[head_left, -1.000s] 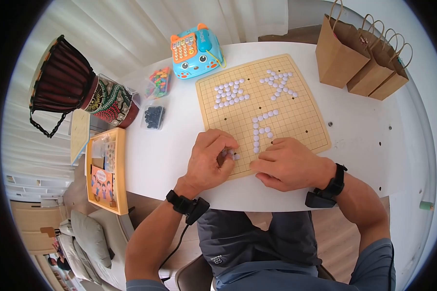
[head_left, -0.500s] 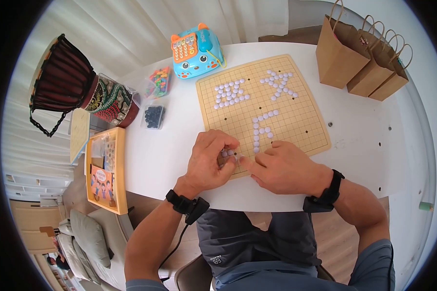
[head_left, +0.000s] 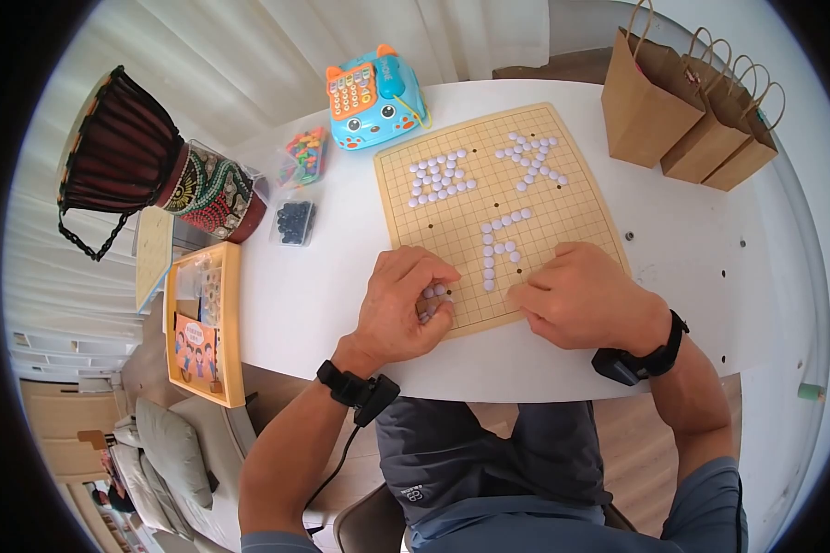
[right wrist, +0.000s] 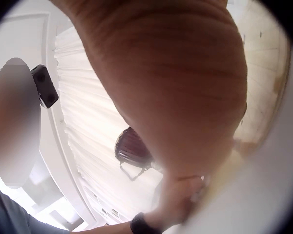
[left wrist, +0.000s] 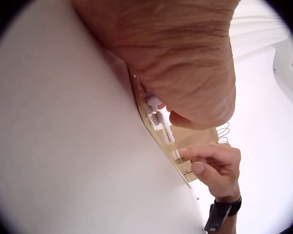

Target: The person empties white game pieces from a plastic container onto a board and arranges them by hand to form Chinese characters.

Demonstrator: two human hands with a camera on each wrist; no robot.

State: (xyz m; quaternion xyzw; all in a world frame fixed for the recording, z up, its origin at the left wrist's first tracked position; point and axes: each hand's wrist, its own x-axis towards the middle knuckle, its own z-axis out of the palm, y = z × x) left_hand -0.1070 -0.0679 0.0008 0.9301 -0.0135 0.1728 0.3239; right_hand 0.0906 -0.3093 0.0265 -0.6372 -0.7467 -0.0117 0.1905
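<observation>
A wooden grid board (head_left: 549, 214) carries several rows of round white game pieces (head_left: 489, 249). My left hand (head_left: 398, 304) rests low on the board's left, its fingers curled round a few white pieces (head_left: 438, 289); thumb and forefinger stand apart at the tips. In the left wrist view, white pieces (left wrist: 154, 101) show beside the curled fingers. My right hand (head_left: 586, 300) is over the near right part of the board. There its forefinger reaches straight to a white piece (left wrist: 177, 154), the thumb apart from it. The right palm hides what lies beneath.
Left of the board stand a box of dark pieces (head_left: 294, 223), a box of coloured pieces (head_left: 304, 155) and a blue toy phone (head_left: 375, 115). Paper bags (head_left: 650, 101) stand back right. A drum (head_left: 138, 157) and a wooden tray (head_left: 233, 323) are at the left edge.
My right hand first moved left until its fingertips were by my left thumb, then back right, away from it. My left hand has stayed in place round the pieces.
</observation>
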